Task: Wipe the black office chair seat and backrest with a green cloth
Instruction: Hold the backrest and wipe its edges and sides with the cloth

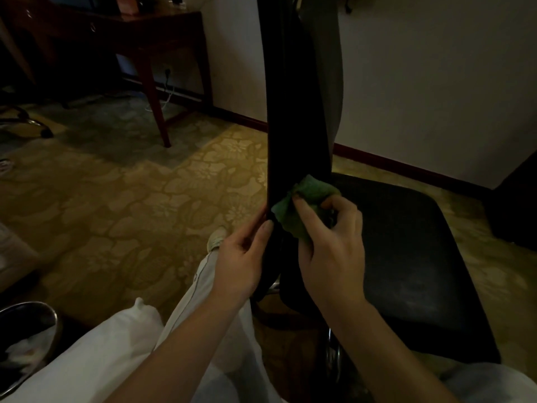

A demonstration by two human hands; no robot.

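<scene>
Head: chair seat (406,257), floral carpet (116,213)

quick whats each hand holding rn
Left hand: grips the backrest edge.
Right hand: holds the cloth against the backrest.

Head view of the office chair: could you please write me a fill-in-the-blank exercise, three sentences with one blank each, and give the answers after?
1. The cloth is ____ in colour.
2. The ____ hand holds the cloth against the backrest.
3. The other hand grips the backrest's edge; the chair's black ____ lies to the right of both hands.
Missing words: green; right; seat.
</scene>
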